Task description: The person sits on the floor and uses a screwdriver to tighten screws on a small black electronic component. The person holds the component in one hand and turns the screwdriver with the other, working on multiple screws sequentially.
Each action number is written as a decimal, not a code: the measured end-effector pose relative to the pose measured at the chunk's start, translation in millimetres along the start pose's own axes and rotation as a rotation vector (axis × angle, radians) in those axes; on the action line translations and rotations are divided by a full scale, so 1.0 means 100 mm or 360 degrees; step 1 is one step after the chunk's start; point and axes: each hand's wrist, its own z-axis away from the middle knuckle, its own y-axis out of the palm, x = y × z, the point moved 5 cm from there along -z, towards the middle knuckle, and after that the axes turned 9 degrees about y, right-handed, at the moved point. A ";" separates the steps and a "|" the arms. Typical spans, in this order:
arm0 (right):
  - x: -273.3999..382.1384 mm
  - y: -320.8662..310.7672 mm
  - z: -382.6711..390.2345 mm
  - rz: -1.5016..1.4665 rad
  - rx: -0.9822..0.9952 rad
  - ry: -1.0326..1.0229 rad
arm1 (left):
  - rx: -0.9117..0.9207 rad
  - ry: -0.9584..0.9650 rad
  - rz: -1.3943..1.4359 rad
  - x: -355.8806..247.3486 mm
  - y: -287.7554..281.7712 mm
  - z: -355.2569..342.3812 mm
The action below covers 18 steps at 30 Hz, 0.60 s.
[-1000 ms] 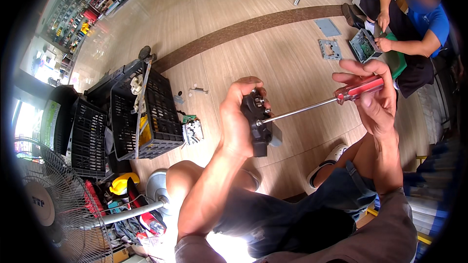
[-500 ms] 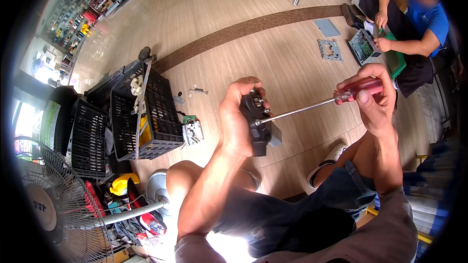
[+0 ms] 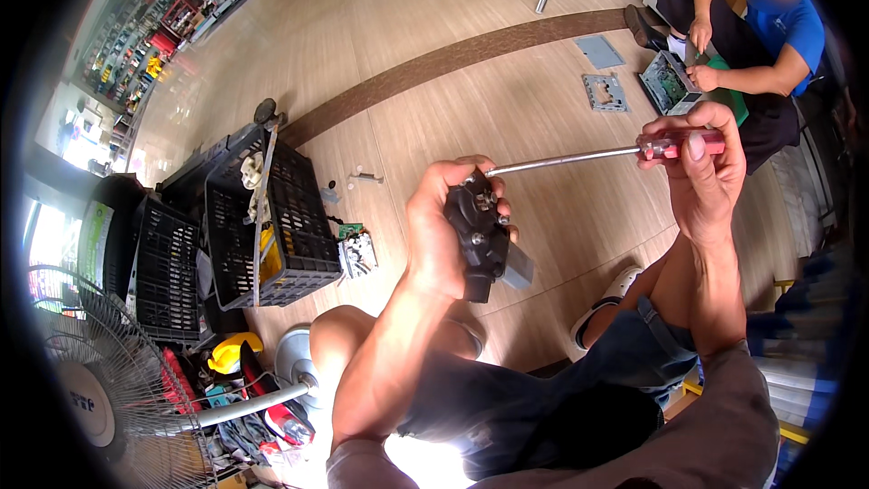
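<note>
My left hand (image 3: 434, 234) is closed around a black plastic part (image 3: 478, 244) with screws on its face and a grey block at its lower right side. A screwdriver (image 3: 570, 159) with a clear red handle is in my right hand (image 3: 704, 167), its fingers and thumb wrapped about the handle. The long metal shaft points left, and its tip meets the top end of the black part, close to my left fingers. Whether the tip sits in a screw there I cannot tell.
Black plastic crates (image 3: 272, 222) on a cart stand at the left, above a fan (image 3: 90, 398). A small opened device (image 3: 357, 254) and metal bits lie on the floor. At upper right a co-worker handles a metal box (image 3: 668, 83) near two flat plates (image 3: 605, 92).
The screwdriver tip has gone from a screw at the middle of the black part up to its top end. My right hand has shifted slightly right; the black part has tilted a little.
</note>
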 end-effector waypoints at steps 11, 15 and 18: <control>0.01 0.02 0.02 0.0043 0.0088 -0.0059 | 0.0011 -0.0028 -0.0016 0.05 -0.03 -0.01; -0.02 0.03 0.03 0.0040 0.0082 -0.0050 | 0.0010 -0.0015 -0.0040 0.04 -0.04 -0.01; 0.01 0.02 0.03 0.0032 0.0077 -0.0058 | 0.0032 -0.0004 -0.0042 0.03 -0.02 -0.02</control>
